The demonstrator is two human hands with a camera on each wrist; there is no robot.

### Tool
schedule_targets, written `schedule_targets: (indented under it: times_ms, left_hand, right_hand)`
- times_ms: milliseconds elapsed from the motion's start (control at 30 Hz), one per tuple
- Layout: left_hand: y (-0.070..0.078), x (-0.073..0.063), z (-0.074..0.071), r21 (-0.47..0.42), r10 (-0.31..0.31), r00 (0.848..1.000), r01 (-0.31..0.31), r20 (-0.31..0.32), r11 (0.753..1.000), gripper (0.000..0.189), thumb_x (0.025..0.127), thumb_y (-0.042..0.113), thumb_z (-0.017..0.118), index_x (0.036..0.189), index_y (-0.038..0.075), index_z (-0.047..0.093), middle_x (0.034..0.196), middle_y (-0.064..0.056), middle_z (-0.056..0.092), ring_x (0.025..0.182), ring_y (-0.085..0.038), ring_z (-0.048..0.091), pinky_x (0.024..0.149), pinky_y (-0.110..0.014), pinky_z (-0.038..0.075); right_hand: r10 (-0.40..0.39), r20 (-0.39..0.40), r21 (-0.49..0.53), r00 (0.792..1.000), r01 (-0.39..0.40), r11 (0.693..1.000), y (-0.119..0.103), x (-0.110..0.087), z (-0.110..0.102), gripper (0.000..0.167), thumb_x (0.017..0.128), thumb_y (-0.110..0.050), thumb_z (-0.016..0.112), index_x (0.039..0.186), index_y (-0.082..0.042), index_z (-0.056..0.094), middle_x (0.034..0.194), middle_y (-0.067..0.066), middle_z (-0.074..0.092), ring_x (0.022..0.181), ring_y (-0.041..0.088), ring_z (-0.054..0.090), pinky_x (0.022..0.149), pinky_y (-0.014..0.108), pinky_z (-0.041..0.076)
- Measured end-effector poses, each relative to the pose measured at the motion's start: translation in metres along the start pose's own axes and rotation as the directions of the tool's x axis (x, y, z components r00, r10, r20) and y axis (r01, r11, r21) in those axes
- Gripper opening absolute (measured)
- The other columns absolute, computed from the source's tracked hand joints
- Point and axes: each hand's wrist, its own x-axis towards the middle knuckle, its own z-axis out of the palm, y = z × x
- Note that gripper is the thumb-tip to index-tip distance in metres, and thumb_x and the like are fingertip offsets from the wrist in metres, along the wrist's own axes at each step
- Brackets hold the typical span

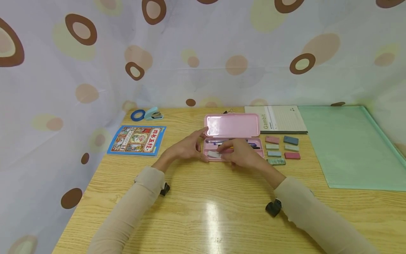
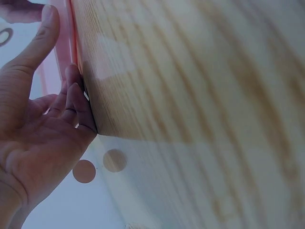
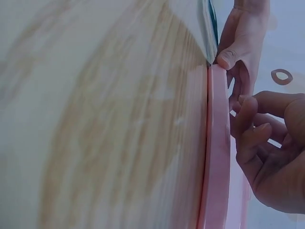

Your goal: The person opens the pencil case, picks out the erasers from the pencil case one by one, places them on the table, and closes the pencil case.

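A pink pencil case [image 1: 232, 125] lies with its lid folded back on the table. Several pens [image 1: 217, 141] fill its rear compartment, partly covered by my right hand. My left hand [image 1: 188, 146] holds the case by its left end, thumb at the near corner and forefinger by the lid's edge. My right hand [image 1: 242, 153] reaches over the front compartment. Its fingertips pinch the right end of a white eraser [image 1: 213, 154] lying there. In the right wrist view the case's side wall [image 3: 218, 148] hides the eraser.
Several coloured erasers [image 1: 274, 153] stand in two columns right of the case. Behind them lies a notebook [image 1: 282, 118], beside a green mat [image 1: 355, 144]. At the left are a blue picture book [image 1: 137, 140], a tape roll [image 1: 137, 115] and a light blue stapler [image 1: 153, 114].
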Motion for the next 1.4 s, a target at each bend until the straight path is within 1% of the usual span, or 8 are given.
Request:
schedule_targets:
  times_ms: [133, 200, 633, 800, 967, 1133, 1233, 1400]
  left_hand:
    - [0.001, 0.0, 0.0, 0.0, -0.002, 1.0, 0.002, 0.0, 1.0, 0.124, 0.079, 0.029, 0.094, 0.169, 0.021, 0.009, 0.149, -0.009, 0.048, 0.086, -0.018, 0.056, 0.077, -0.03, 0.047]
    - [0.001, 0.0, 0.0, -0.003, -0.003, 1.0, 0.003, -0.002, 1.0, 0.124, 0.078, 0.029, 0.094, 0.169, 0.02, 0.009, 0.149, -0.01, 0.048, 0.086, -0.018, 0.056, 0.078, -0.031, 0.047]
    - [0.001, 0.0, 0.001, -0.014, 0.01, 1.0, -0.01, -0.002, 1.0, 0.123, 0.078, 0.031, 0.094, 0.168, 0.02, 0.011, 0.147, -0.007, 0.048, 0.086, -0.018, 0.056, 0.077, -0.03, 0.047]
    - [0.002, 0.0, 0.001, -0.011, 0.013, 1.0, -0.013, -0.003, 1.0, 0.122, 0.079, 0.03, 0.094, 0.168, 0.02, 0.012, 0.147, -0.007, 0.048, 0.086, -0.018, 0.056, 0.078, -0.031, 0.048]
    - [0.002, -0.002, 0.001, -0.011, -0.008, 1.0, 0.008, -0.003, 1.0, 0.123, 0.079, 0.031, 0.094, 0.168, 0.022, 0.011, 0.149, -0.009, 0.047, 0.086, -0.018, 0.056, 0.079, -0.031, 0.048]
    - [0.003, -0.004, 0.001, -0.007, -0.012, 1.0, 0.012, 0.001, 1.0, 0.122, 0.079, 0.032, 0.094, 0.169, 0.023, 0.011, 0.149, -0.007, 0.047, 0.087, -0.019, 0.056, 0.08, -0.032, 0.047]
    - [0.003, -0.002, 0.002, -0.003, -0.005, 1.0, 0.005, 0.003, 1.0, 0.122, 0.079, 0.032, 0.093, 0.169, 0.022, 0.011, 0.148, -0.006, 0.048, 0.088, -0.019, 0.056, 0.08, -0.032, 0.048]
    - [0.001, -0.002, 0.001, -0.004, -0.001, 1.0, 0.001, 0.0, 1.0, 0.123, 0.079, 0.031, 0.094, 0.169, 0.021, 0.01, 0.15, -0.006, 0.047, 0.089, -0.019, 0.057, 0.081, -0.032, 0.048]
  right_hand:
    - [0.004, -0.016, -0.015, 1.0, -0.005, 1.0, 0.0, 0.001, 0.0, 0.025, 0.095, -0.005, 0.07, 0.118, 0.0, 0.075, 0.084, 0.011, 0.074, 0.045, 0.015, 0.06, 0.045, 0.025, 0.042]
    - [-0.002, -0.018, -0.014, 1.0, 0.002, 1.0, 0.0, 0.002, 0.001, 0.024, 0.095, -0.004, 0.069, 0.117, 0.002, 0.076, 0.076, 0.01, 0.072, 0.043, 0.014, 0.059, 0.045, 0.025, 0.041]
    - [-0.003, -0.099, -0.022, 0.995, 0.001, 1.0, -0.004, 0.007, 0.007, 0.015, 0.094, -0.003, 0.07, 0.105, -0.003, 0.08, 0.1, 0.014, 0.076, 0.038, 0.012, 0.056, 0.041, 0.024, 0.039]
    - [-0.009, -0.109, -0.009, 0.994, 0.008, 1.0, -0.004, 0.008, 0.01, 0.014, 0.092, 0.001, 0.07, 0.102, -0.002, 0.08, 0.097, 0.013, 0.075, 0.04, 0.011, 0.055, 0.043, 0.024, 0.042]
    - [0.02, -0.1, 0.068, 0.995, -0.013, 0.998, -0.004, 0.006, 0.009, 0.019, 0.089, 0.003, 0.064, 0.1, -0.003, 0.079, 0.09, 0.012, 0.074, 0.04, 0.012, 0.053, 0.043, 0.025, 0.042]
    - [0.1, -0.144, 0.081, 0.984, -0.089, 0.993, -0.003, -0.003, -0.008, 0.017, 0.092, -0.004, 0.065, 0.1, -0.009, 0.08, 0.087, 0.01, 0.074, 0.041, 0.013, 0.048, 0.043, 0.026, 0.038]
    - [0.144, -0.171, 0.094, 0.975, -0.129, 0.987, 0.001, -0.013, -0.025, 0.015, 0.094, -0.01, 0.067, 0.101, -0.011, 0.08, 0.078, 0.012, 0.072, 0.041, 0.011, 0.045, 0.043, 0.025, 0.035]
    - [0.204, -0.199, 0.161, 0.959, -0.174, 0.972, 0.013, -0.032, -0.056, 0.015, 0.097, -0.013, 0.068, 0.106, -0.008, 0.079, 0.076, 0.012, 0.07, 0.043, 0.01, 0.044, 0.042, 0.025, 0.035]
